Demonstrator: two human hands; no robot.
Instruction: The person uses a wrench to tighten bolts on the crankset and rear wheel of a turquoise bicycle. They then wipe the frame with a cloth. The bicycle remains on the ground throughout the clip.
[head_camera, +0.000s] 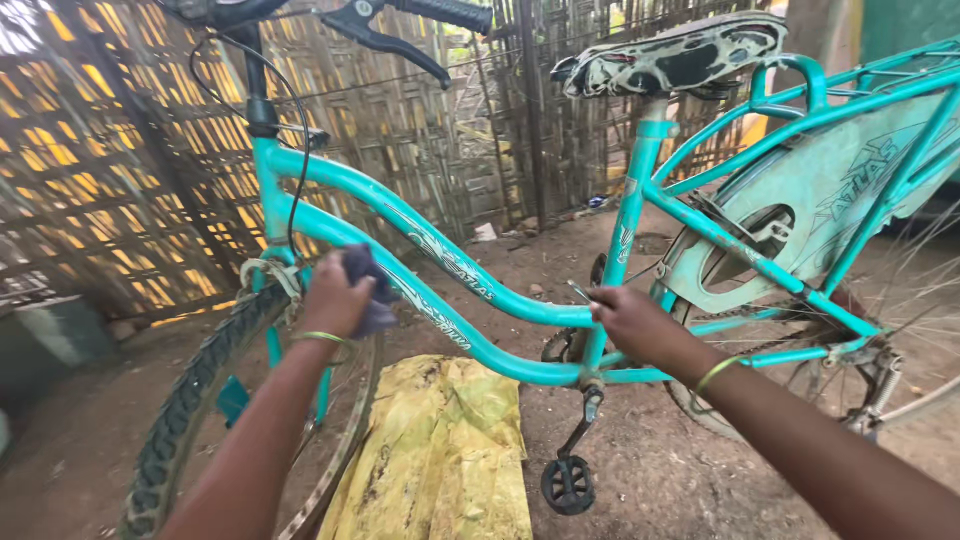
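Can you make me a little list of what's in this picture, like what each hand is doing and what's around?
Place: dirt yard by a woven bamboo fence
Main thing: teal bike, upright
Left hand: presses a dark cloth on the lower frame tube, near the front
Right hand: grips the frame at the seat tube, with a thin metal tool at its fingers
Wrists: a bangle on each
Seat: worn, patchy
Ground: yellow sheet beneath the frame
Pedal: hangs low, black

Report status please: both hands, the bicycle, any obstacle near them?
Left hand presses dark blue cloth on turquoise metal bicycle frame. Right hand grips frame near seat tube. Yellow plastic sheet under frame, nothing blocking.
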